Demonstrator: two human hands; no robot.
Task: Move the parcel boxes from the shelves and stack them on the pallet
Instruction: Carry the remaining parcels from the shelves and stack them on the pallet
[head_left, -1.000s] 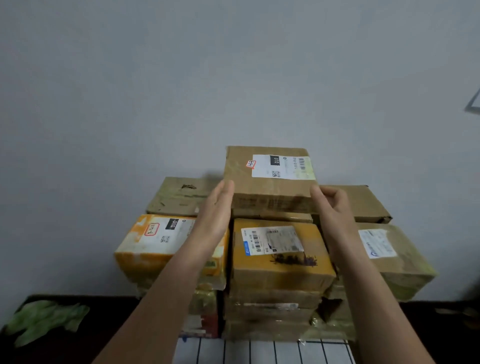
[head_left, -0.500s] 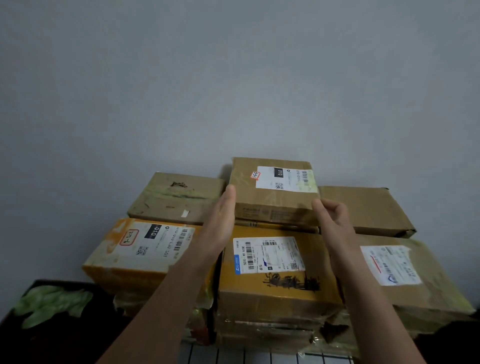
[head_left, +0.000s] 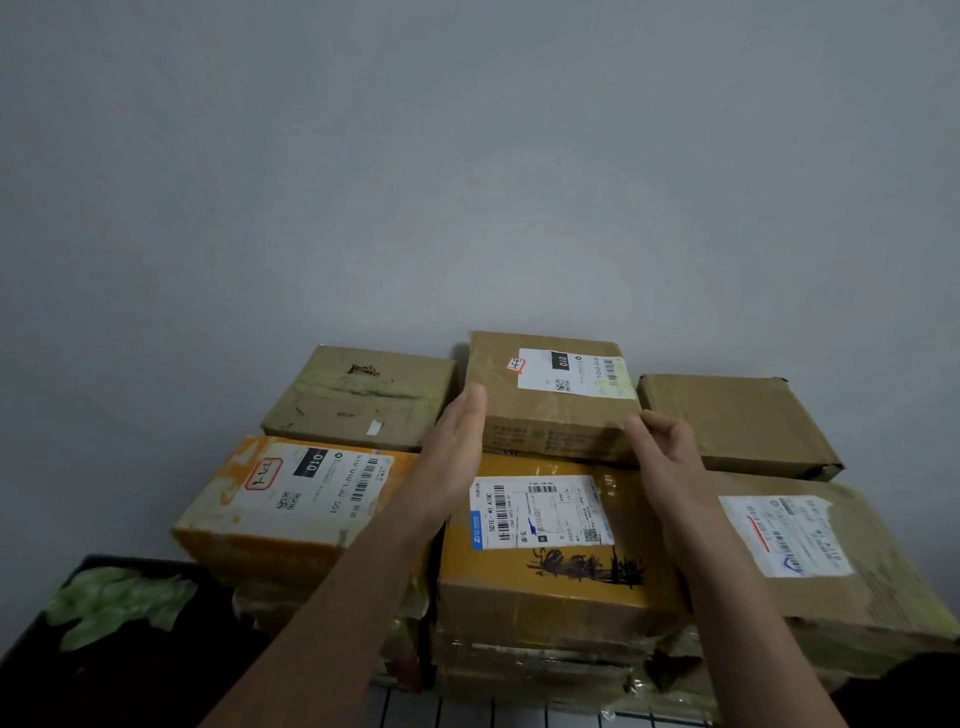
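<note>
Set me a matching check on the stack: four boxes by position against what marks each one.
Boxes:
1. front-left box
2. front-centre box
3. rear-centre box
4. front-right box

Marks:
A. black scribble below its label
B. sits between the left hand and the right hand
C. orange, with a red-outlined tag
D. label crossed by a red stroke

Pairs: 1-C, 2-A, 3-B, 4-D.
</note>
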